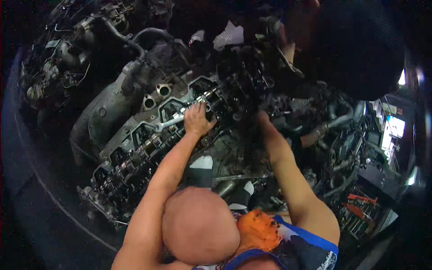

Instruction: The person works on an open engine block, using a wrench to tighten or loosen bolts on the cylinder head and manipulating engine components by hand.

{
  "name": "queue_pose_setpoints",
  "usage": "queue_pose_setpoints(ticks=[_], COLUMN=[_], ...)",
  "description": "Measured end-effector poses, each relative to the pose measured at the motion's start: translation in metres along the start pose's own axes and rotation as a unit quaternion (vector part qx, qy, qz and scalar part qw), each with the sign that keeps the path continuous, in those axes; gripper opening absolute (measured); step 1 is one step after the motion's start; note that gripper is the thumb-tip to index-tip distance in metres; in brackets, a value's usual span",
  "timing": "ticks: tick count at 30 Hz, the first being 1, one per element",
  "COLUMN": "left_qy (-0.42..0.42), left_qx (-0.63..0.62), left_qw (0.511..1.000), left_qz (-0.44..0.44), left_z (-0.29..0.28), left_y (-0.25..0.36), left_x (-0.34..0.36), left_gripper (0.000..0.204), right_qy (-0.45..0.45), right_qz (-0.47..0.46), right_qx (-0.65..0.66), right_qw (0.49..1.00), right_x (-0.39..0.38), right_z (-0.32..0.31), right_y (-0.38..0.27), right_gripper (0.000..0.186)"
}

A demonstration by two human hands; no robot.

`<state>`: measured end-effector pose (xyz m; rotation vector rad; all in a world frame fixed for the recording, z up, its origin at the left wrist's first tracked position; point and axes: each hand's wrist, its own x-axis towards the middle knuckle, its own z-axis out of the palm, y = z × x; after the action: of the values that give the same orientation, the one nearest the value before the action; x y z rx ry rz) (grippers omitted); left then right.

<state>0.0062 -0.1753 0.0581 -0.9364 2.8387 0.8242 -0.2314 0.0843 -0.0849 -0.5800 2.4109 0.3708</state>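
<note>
My left hand (197,117) rests on the long engine cylinder head (148,141), thumb apart from the slightly bent fingers, beside the shiny camshaft parts (204,95). My right hand (265,120) reaches into dark engine parts right of the head's far end; its fingers are lost in shadow, so what it touches is unclear. Two round flanged openings (164,90) sit just beyond the head. My bare knee (200,225) rises at the bottom middle.
A co-worker (351,49) in dark clothing leans in at upper right, a hand (288,51) near engine parts. A curved metal manifold (103,110) lies left of the head. Red-handled tools (360,209) are at lower right. Shoes (200,168) show below the engine.
</note>
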Motion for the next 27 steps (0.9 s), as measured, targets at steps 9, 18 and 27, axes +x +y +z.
queue_pose_setpoints(ticks=[9,18,27], left_qy=[0.007,0.037,0.087], left_qx=[0.003,0.013,0.031], left_qw=[1.0,0.999,0.995], left_qz=[-0.002,0.022,0.023], left_z=[0.004,0.004,0.01], left_y=[-0.003,0.006,-0.008], left_x=[0.0,0.0,-0.002], left_gripper=[0.071,0.067,0.067], right_qy=[-0.004,-0.127,-0.021], right_qz=[0.099,0.062,0.08], right_qx=[0.009,-0.046,0.017], right_qw=[0.995,0.989,0.996], right_x=[-0.03,-0.018,-0.026], right_z=[-0.042,-0.034,-0.046], right_y=[-0.04,-0.017,-0.053], right_gripper=[0.044,0.043,0.038])
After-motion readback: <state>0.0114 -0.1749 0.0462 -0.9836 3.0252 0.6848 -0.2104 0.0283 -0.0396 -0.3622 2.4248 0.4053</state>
